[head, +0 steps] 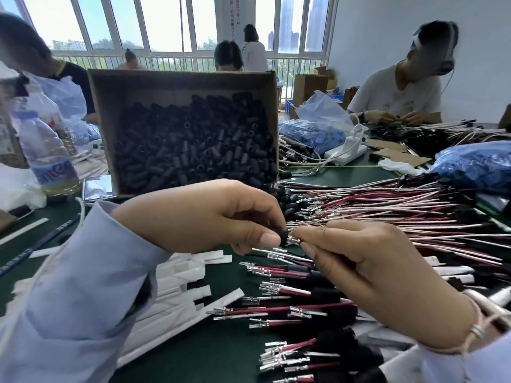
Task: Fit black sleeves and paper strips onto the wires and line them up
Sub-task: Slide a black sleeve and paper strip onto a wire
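Black sleeve (283, 236), pinched by thumb and forefinger of the left hand (210, 217), meets the wire terminal (293, 240) pinched by the right hand (367, 261); the terminal's long axis runs left-right, roughly in line with the sleeve.

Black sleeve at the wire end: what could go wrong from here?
The left hand pinches the black sleeve by fingertips only; it may slip or snag on the metal terminal of the wire that the right hand pinches. Both hands work just above the finished wires, so a drop could knock them out of line. The tilted sleeve box might spill.
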Motion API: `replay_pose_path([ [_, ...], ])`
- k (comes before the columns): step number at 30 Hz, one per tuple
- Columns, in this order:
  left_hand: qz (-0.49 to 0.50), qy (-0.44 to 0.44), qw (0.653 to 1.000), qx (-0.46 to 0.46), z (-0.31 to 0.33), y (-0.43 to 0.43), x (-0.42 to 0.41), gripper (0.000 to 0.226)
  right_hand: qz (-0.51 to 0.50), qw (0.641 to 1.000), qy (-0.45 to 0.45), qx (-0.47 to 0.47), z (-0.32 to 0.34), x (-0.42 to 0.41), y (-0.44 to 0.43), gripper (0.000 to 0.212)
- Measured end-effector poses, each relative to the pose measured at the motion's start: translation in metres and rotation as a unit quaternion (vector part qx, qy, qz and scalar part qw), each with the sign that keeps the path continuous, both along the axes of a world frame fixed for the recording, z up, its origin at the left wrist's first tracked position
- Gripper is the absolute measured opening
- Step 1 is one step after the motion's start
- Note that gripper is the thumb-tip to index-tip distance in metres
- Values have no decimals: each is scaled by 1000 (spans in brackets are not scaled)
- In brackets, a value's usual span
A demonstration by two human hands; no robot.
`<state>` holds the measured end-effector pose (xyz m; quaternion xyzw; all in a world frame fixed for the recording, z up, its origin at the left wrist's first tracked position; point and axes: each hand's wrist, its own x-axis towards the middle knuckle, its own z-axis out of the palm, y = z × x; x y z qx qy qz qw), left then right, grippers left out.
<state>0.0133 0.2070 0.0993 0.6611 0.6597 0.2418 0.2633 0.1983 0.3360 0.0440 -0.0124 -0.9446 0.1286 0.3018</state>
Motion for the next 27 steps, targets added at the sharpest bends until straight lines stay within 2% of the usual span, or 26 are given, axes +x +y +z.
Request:
replay_pose_path([
  [4, 20, -28, 999, 37, 1, 3, 7, 26, -15, 999, -22, -38, -2, -3, -7, 29],
  [5, 28, -12, 998, 49, -2, 5, 11, 26, -21, 998, -33, -46, -4, -5, -10, 28],
  [7, 38, 103, 991, 78, -11, 9, 19, 22, -26, 996, -56, -57, -9, -12, -17, 38],
  [9, 36, 180, 976, 120, -21, 14, 31, 17, -24, 994, -62, -85, -8, -18, -19, 66],
  [11, 62, 139, 973, 173, -28, 18, 36, 22, -32, 992, -45, -115, -4, -20, -9, 82],
  [12, 95, 92, 971, 198, -28, 20, 35, 29, -34, 993, -36, -106, -1, -19, -1, 76],
  [15, 173, -1, 952, 251, -24, 22, 17, 41, -50, 999, -12, -10, 10, -14, 18, 32],
  [17, 167, -44, 954, 244, -20, 19, 8, 42, -28, 999, -15, -1, 15, -13, 23, 27],
  [19, 152, -71, 959, 227, -18, 16, 8, 41, 24, 997, -38, -55, 17, -12, 23, 23],
  [21, 170, -87, 952, 241, -19, 18, 10, 40, 39, 993, -58, -97, 19, -12, 22, 26],
  [24, 202, -112, 939, 255, -20, 21, 13, 40, -5, 987, -33, -156, 15, -16, 21, 48],
  [27, 194, -122, 946, 229, -19, 18, 14, 36, 20, 986, -35, -162, 14, -21, 19, 44],
])
